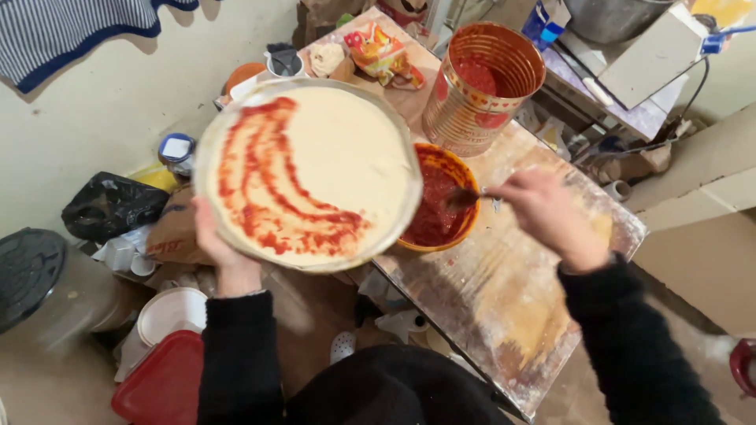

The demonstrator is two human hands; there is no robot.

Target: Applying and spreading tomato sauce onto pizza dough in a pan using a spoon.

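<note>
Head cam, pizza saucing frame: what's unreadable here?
- Spoon: motion-blurred, and the right hand covers its handle.
- Left hand: fingers hidden under the pan; only the thumb side shows.
- Bowl: near side hidden behind the pan.
- Can: sauce level unclear, the inside is shadowed.
- Red lid: cut off by the bottom edge.
- Items at the table's far end: too small to identify.

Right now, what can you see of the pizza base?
The pizza base is a round, pale raw dough lying on a metal pan. Red sauce streaks arc over its left and lower part; the rest is bare. The left hand holds the pan's near edge, off the table, partly over the orange sauce bowl.
</note>
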